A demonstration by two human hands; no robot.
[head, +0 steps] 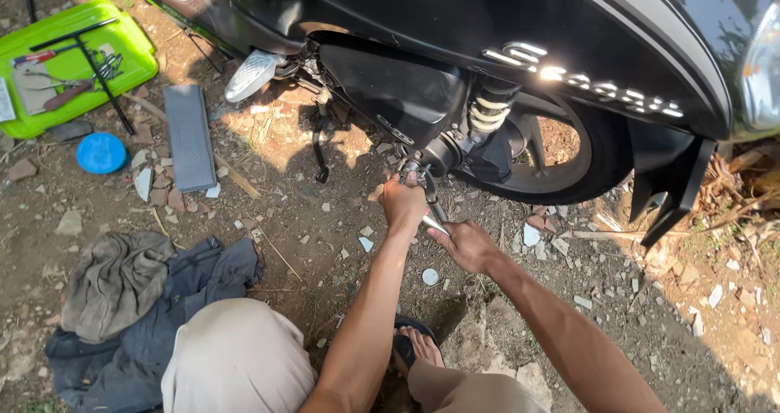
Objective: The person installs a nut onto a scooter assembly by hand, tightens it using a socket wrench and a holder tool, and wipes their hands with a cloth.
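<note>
Knees and a sandalled foot [418, 344] lie below my hands. Left hand [404, 204] clenched on the T-wrench [428, 195] head at the scooter's [504, 47] rear-wheel fitting; right hand [465, 245] grasps its handle. Fastener appears still engaged; removal unfinished.

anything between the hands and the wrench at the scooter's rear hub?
Nothing visible. The left hand and right hand both already grip the metal wrench, whose head sits on the fitting beside the rear wheel.

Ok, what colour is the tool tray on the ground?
Bright lime green tray, seen in the head view.
</note>
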